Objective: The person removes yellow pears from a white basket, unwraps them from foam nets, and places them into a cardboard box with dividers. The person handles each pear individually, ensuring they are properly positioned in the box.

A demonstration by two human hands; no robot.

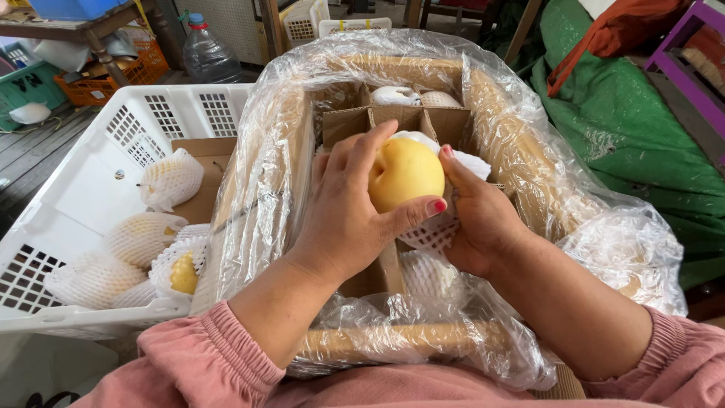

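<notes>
Left hand (343, 215), grip closed around a yellow pear (404, 174), thumb across its lower front. Right hand (476, 215) cups the white foam net (438, 230) beneath it. Directly below both grips: a plastic-lined cardboard box (491, 128) with dividers.

— What can't you see of the yellow pear (404, 175) you're holding?

— Its underside sits down in the white foam net (438, 233), and your left hand (343, 219) covers its near left side.

— And your right hand (483, 219)?

— Its fingertips are tucked behind the net, so you can't tell how they grip.

— The cardboard box (355, 121)?

— The plastic liner (604, 249) veils its walls, and your hands hide the middle compartments. The wrapped fruit (408, 97) at the back shows only its top.

— The white crate (91, 189)?

— Its left corner runs off the picture's edge, and the netted pears (140, 238) inside are mostly veiled by foam.
</notes>
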